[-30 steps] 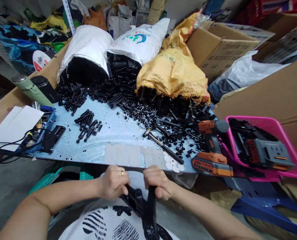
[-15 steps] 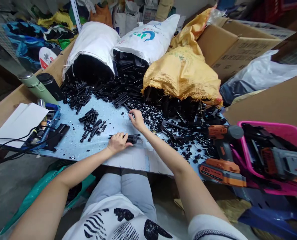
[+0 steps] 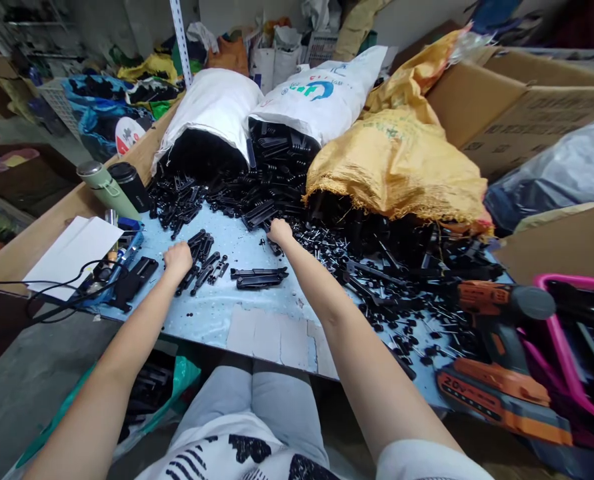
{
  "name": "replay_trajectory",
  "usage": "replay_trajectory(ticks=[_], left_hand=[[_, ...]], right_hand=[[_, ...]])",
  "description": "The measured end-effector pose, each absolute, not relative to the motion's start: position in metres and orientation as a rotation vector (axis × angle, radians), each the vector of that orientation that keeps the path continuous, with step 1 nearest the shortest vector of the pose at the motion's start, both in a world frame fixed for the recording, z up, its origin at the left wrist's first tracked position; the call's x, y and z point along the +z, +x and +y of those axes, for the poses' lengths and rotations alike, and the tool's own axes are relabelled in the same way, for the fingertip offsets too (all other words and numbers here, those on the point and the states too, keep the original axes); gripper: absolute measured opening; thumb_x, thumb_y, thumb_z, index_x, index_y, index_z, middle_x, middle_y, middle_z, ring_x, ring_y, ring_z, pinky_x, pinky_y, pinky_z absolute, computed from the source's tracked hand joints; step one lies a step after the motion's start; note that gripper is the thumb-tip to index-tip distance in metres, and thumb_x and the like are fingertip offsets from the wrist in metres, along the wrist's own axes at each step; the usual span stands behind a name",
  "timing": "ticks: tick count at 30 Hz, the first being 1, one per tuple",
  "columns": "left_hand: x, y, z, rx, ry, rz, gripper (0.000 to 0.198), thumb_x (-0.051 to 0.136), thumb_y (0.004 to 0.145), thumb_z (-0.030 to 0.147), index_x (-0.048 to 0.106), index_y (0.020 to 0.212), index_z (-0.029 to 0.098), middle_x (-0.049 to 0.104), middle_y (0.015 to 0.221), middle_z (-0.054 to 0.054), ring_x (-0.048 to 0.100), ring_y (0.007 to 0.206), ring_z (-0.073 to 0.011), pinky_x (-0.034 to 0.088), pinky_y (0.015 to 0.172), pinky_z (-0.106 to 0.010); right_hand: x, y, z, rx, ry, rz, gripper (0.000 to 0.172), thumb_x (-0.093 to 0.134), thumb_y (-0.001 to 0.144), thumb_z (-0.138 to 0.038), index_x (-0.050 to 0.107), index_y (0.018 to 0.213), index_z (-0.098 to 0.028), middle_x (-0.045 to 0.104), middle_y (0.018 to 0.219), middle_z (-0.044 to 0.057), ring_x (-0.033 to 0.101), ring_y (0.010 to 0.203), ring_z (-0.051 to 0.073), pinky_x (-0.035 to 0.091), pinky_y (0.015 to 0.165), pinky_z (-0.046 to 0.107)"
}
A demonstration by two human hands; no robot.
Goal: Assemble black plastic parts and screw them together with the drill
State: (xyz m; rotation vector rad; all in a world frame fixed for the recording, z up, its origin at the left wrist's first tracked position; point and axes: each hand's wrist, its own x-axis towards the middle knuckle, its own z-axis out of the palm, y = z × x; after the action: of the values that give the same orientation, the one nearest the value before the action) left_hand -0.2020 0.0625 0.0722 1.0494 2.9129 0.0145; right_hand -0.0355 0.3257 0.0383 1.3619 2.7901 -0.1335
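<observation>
My left hand [image 3: 178,259] is closed at the left edge of a small group of black plastic parts [image 3: 204,257]; whatever its fingers hold is too small to name. Further right, my right hand [image 3: 280,231] has its fingers curled down at the edge of the black part pile [image 3: 264,213], and its fingertips are hidden. Between the two hands and nearer the front edge, several long black pieces [image 3: 259,277] lie side by side on the blue tabletop [image 3: 211,325], touched by neither hand.
White sacks [image 3: 211,100] and a yellow sack [image 3: 391,163] spill black parts at the back. Loose screws [image 3: 321,243] lie right of centre. An orange cordless drill [image 3: 501,367] and pink basket [image 3: 557,333] stand right; a green bottle [image 3: 109,190] and papers [image 3: 74,257] are left.
My left hand has let go of the long black pieces and moved left to the small group. My right hand has closed near the pile. The camera view has shifted left.
</observation>
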Motion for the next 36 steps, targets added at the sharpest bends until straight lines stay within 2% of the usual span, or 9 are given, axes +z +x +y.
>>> replay_trajectory(ticks=[4,7,11,15,20,25,31,34,36], left_hand=[[0.079,-0.212,0.037,0.188,1.252,2.889,0.022,0.05,0.08,0.02,0.057,0.098,0.009,0.06,0.104,-0.019,0.053,0.105,-0.0309,0.043,0.087,-0.041],[0.087,-0.192,0.024,0.804,1.448,2.897,0.021,0.054,0.08,0.029,0.055,0.095,0.013,0.058,0.108,-0.015,0.053,0.108,-0.0268,0.043,0.092,-0.038],[0.092,-0.134,0.009,1.372,1.637,2.456,0.024,0.053,0.084,0.035,0.052,0.097,0.016,0.061,0.1,-0.009,0.059,0.094,-0.0189,0.047,0.085,-0.031],[0.072,-0.066,0.009,1.021,1.855,1.968,0.023,0.051,0.087,0.035,0.055,0.101,0.017,0.064,0.095,-0.007,0.062,0.086,-0.0184,0.049,0.076,-0.03],[0.039,-0.025,0.047,0.648,1.828,1.926,0.023,0.049,0.089,0.03,0.059,0.102,0.014,0.066,0.099,-0.011,0.063,0.093,-0.0238,0.049,0.081,-0.035],[0.033,-0.03,0.055,0.908,1.759,1.965,0.028,0.046,0.089,0.027,0.058,0.111,0.014,0.064,0.109,-0.012,0.06,0.102,-0.0236,0.047,0.09,-0.037],[0.038,-0.01,0.013,1.133,1.61,1.803,0.032,0.044,0.09,0.028,0.06,0.113,0.014,0.065,0.11,-0.011,0.06,0.103,-0.0213,0.048,0.09,-0.037],[0.042,0.006,0.0,1.241,1.456,1.809,0.034,0.046,0.089,0.031,0.06,0.116,0.015,0.066,0.107,-0.01,0.064,0.084,-0.017,0.052,0.076,-0.031],[0.045,0.012,-0.004,1.327,1.296,1.796,0.039,0.047,0.089,0.034,0.056,0.123,0.016,0.067,0.103,-0.009,0.06,0.061,-0.0108,0.051,0.06,-0.026]], right_hand=[[0.051,-0.025,0.32,-0.044,1.38,2.82,0.035,0.051,0.084,-0.022,0.057,0.11,0.002,0.05,0.11,0.027,0.054,0.098,0.027,0.042,0.082,0.037],[0.06,-0.001,0.315,0.15,1.412,2.899,0.037,0.05,0.083,-0.018,0.051,0.116,-0.001,0.049,0.115,0.025,0.045,0.109,0.034,0.037,0.088,0.044],[0.069,0.041,0.312,0.089,1.541,2.844,0.04,0.049,0.08,-0.008,0.045,0.119,-0.004,0.055,0.106,0.02,0.053,0.096,0.028,0.04,0.08,0.035],[0.069,0.079,0.295,-0.131,1.548,2.877,0.046,0.042,0.087,-0.012,0.034,0.132,-0.009,0.058,0.103,0.018,0.057,0.091,0.025,0.041,0.078,0.032],[0.063,0.133,0.242,-0.388,1.591,3.061,0.052,0.039,0.093,-0.045,0.037,0.131,-0.01,0.057,0.113,0.019,0.053,0.104,0.028,0.041,0.085,0.035],[0.045,0.201,0.169,-0.43,1.138,3.111,0.052,0.04,0.092,-0.051,0.049,0.123,-0.012,0.059,0.105,0.015,0.055,0.097,0.026,0.042,0.083,0.036],[0.026,0.193,0.13,-0.367,0.948,3.119,0.051,0.044,0.092,-0.041,0.041,0.137,-0.018,0.057,0.109,0.014,0.05,0.105,0.027,0.034,0.096,0.043],[0.031,0.171,0.125,-0.75,1.102,3.131,0.051,0.043,0.092,-0.04,0.041,0.138,-0.018,0.057,0.104,0.013,0.053,0.099,0.025,0.039,0.091,0.042],[0.039,0.162,0.118,-1.324,1.129,3.042,0.056,0.04,0.092,-0.044,0.032,0.142,-0.021,0.058,0.1,0.01,0.057,0.085,0.02,0.047,0.08,0.036]])
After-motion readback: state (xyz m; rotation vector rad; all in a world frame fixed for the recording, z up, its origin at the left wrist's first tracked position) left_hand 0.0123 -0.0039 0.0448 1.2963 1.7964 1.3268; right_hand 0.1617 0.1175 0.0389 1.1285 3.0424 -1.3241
